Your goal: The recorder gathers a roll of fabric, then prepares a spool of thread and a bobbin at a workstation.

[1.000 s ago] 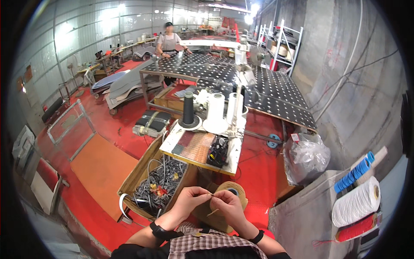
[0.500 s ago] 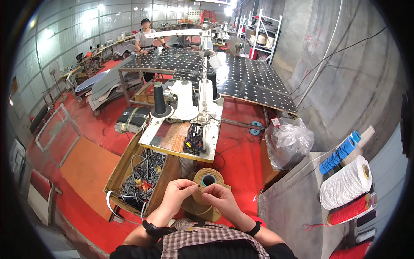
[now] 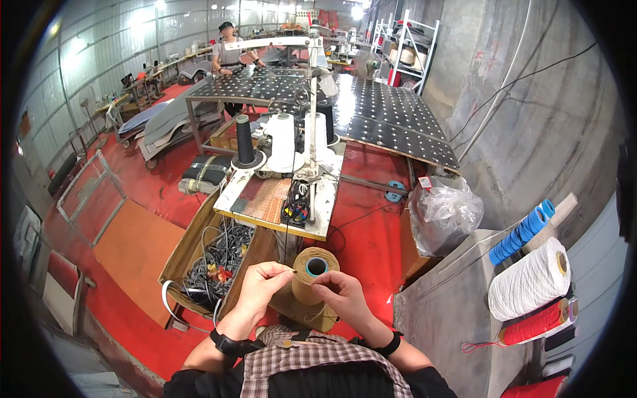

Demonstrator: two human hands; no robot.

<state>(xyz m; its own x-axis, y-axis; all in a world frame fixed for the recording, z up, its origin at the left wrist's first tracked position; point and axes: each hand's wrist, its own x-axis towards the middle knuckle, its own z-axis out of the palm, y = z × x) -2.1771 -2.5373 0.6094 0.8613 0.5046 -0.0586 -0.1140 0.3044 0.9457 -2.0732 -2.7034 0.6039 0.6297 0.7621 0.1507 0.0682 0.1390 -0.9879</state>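
My left hand [image 3: 264,286] is closed in a pinch of thumb and forefinger, with a tiny dark speck at the tips that is too small to name. Just across from it, my right hand [image 3: 344,296] also pinches, and whatever lies between its fingertips cannot be made out. A gap separates the two hands. Between and behind them stands a large spool of brown thread [image 3: 304,288] with a dark hollow core ringed in blue. A loose brown strand [image 3: 318,314] hangs at its base beside my right hand.
A sewing machine table [image 3: 292,229] with black and white thread cones [image 3: 284,139] stands ahead. Left of it, a wooden box [image 3: 174,264] holds tangled cables. At right, blue, white and red spools [image 3: 531,285] sit by a grey ledge. A person [image 3: 229,53] stands beyond a dotted black table [image 3: 385,116].
My hands have drawn slightly apart, the left moving left and the right staying near the spool. The whole view has shifted a little.
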